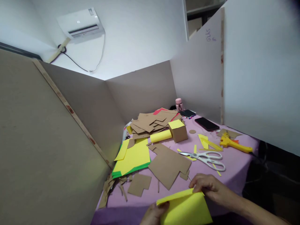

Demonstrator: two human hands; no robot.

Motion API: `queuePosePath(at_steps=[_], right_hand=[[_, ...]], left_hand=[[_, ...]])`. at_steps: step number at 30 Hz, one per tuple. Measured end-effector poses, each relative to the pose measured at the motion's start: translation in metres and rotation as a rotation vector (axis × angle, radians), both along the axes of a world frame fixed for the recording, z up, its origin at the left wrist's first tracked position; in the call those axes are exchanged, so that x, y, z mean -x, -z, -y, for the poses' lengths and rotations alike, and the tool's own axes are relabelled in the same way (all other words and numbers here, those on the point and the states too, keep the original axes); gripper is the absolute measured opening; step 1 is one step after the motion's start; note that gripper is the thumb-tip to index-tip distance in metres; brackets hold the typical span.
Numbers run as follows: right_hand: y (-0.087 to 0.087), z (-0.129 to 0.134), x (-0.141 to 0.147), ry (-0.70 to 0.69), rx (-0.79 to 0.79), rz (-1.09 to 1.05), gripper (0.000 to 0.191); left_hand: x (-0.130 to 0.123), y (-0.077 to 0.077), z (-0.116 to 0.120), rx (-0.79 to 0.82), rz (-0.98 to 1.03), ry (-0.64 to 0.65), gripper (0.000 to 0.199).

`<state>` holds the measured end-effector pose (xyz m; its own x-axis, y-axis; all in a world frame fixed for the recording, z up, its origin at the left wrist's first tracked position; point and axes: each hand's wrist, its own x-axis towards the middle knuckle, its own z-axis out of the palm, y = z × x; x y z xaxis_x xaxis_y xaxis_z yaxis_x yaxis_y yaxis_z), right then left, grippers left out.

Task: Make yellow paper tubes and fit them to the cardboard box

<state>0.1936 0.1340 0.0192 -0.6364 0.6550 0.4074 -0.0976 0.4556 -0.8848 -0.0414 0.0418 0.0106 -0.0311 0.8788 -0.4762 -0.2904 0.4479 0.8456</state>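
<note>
A yellow sheet (187, 209), bent over along its upper edge, is held between my two hands at the table's near edge. My left hand (156, 212) is closed on its left end, the thumb at the fold and the lower part out of frame. At the right end of the fold, my right hand (205, 185) pinches the sheet with bent fingers. White-handled scissors (206, 157) lie beyond my right hand, on yellow strips. A brown cardboard piece (170, 165) with cut corners lies flat ahead of the sheet.
Yellow and green sheets (134, 156) lie left, near a smaller cardboard piece (140, 184). Behind are a cardboard pile (152, 123), a yellow roll (161, 136) and a yellow-topped box (179, 132). A yellow glue gun (234, 144), phone (207, 123) and pink bottle (179, 105) stand or lie right.
</note>
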Motion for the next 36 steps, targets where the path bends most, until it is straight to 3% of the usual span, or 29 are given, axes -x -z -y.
queuePosePath(at_steps=[5, 7, 11, 13, 15, 18, 22, 24, 26, 29, 32, 36], right_hand=[[-0.001, -0.002, 0.006, 0.010, 0.166, 0.092, 0.024], [-0.001, -0.005, 0.011, 0.051, 0.266, 0.103, 0.022], [-0.013, -0.017, 0.015, 0.156, 0.338, 0.062, 0.020], [-0.022, -0.024, 0.014, 0.214, 0.304, 0.014, 0.017], [-0.027, -0.028, 0.013, 0.246, 0.275, -0.026, 0.016], [-0.022, -0.031, 0.014, 0.252, 0.287, -0.054, 0.019], [-0.007, -0.027, 0.013, 0.249, 0.309, -0.104, 0.030], [-0.004, -0.023, 0.008, 0.222, 0.300, -0.128, 0.031], [-0.004, -0.017, 0.002, 0.179, 0.278, -0.143, 0.031], [-0.007, -0.010, -0.004, 0.126, 0.252, -0.144, 0.030], [-0.009, -0.007, -0.005, 0.121, 0.245, -0.133, 0.025], [-0.012, -0.011, 0.000, 0.163, 0.241, -0.114, 0.021]], left_hand=[[0.009, 0.007, -0.012, -0.098, 0.033, 0.069, 0.046], [0.011, 0.002, -0.017, -0.144, -0.037, 0.056, 0.045], [0.008, -0.033, -0.024, -0.341, -0.264, -0.040, 0.050], [0.003, -0.052, -0.025, -0.519, -0.526, -0.074, 0.047], [-0.001, -0.060, -0.024, -0.626, -0.758, -0.011, 0.041], [-0.005, -0.043, -0.024, -0.659, -0.820, 0.093, 0.040], [-0.002, -0.003, -0.025, -0.675, -0.731, 0.037, 0.045], [0.000, 0.006, -0.025, -0.620, -0.636, 0.013, 0.050], [-0.001, 0.005, -0.025, -0.563, -0.596, 0.030, 0.054], [-0.006, -0.008, -0.027, -0.531, -0.624, 0.043, 0.052], [-0.011, -0.019, -0.030, -0.482, -0.521, 0.000, 0.048], [-0.010, -0.017, -0.034, -0.440, -0.434, -0.074, 0.052]])
